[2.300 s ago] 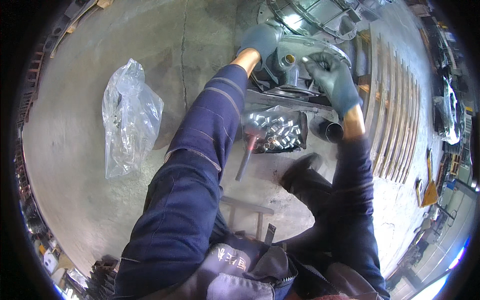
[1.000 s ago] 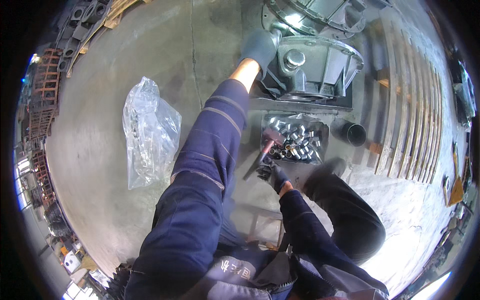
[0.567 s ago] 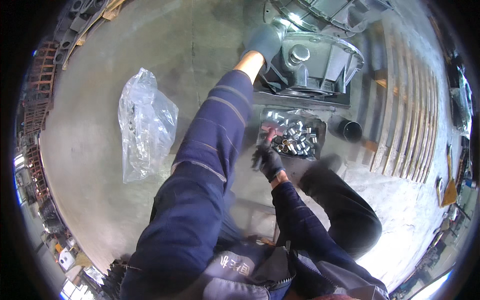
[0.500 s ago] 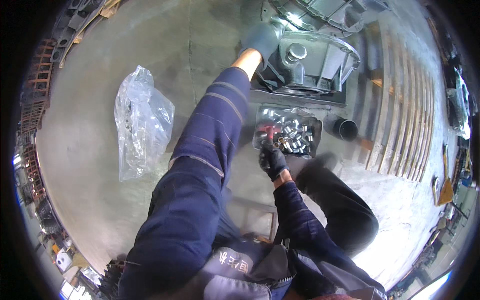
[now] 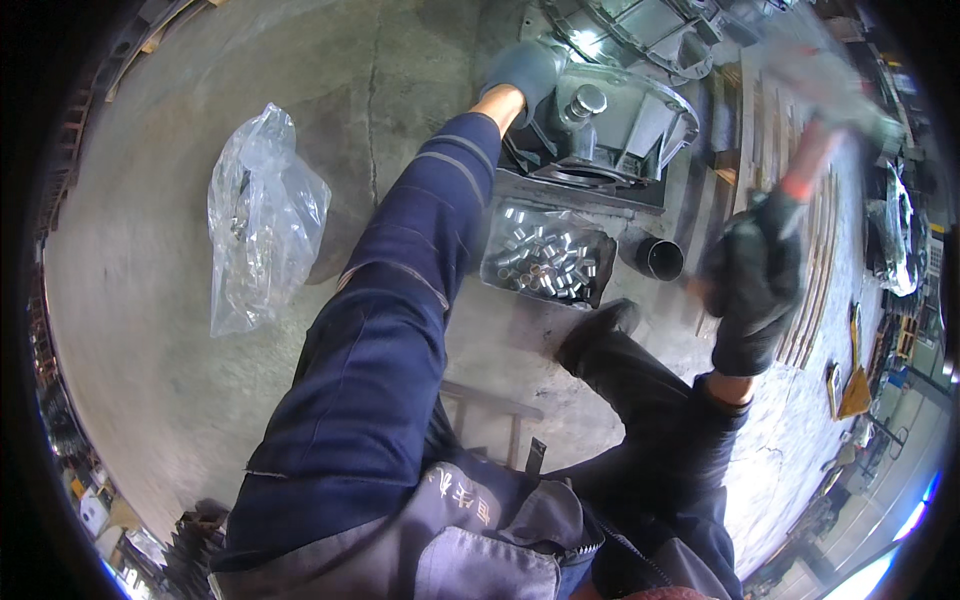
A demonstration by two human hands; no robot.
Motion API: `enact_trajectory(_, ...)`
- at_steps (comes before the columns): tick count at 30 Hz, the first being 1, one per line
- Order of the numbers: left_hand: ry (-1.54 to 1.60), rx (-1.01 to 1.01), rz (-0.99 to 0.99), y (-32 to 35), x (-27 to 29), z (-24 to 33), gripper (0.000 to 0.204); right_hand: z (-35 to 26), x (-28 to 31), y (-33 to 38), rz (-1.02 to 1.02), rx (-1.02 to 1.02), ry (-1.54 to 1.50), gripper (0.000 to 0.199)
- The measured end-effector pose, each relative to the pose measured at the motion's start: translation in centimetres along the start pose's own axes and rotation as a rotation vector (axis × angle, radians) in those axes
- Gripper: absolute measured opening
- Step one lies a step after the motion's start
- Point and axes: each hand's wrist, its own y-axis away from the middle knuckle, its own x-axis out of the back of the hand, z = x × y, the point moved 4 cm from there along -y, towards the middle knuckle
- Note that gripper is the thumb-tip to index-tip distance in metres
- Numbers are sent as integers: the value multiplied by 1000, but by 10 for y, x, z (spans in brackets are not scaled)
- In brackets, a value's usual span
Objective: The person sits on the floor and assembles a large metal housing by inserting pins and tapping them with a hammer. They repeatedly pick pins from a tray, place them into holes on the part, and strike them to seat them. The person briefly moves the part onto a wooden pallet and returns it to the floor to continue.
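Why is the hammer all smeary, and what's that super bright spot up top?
In the head view, the hammer is smeared by motion blur, and the right hand gripping it is softer too; also in the head view, the bright spot is glare on the upper metal casting, while the clear plastic bag looks fairly sharp.

The right hand has lifted the red-necked hammer off the tray of metal bushings, its blurred head now toward two o'clock. At one o'clock, a round metal cap tops the cast boss, earlier open-topped.
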Motion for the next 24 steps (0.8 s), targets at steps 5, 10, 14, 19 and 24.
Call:
enact_trajectory(5, 44, -6, -9, -4, -6, -5, 60, 41, -47, -21, -159, 226, 503, 31)
enact_trajectory(10, -23, -53, 69, -1, -6, -1, 60, 49, -34, -35, -322, 321, 602, 34)
enact_trajectory(14, -43, 39, -39, 0, -2, 3, 48, -30, -12, -54, -122, 367, 463, 27)
enact_trajectory(19, -49, 35, -72, 6, 2, 9, 47, -5, -40, -35, 152, 587, 242, 29)
enact_trajectory(24, -84, -89, 33, 10, 0, 10, 46, 67, -52, -35, -389, 357, 922, 28)
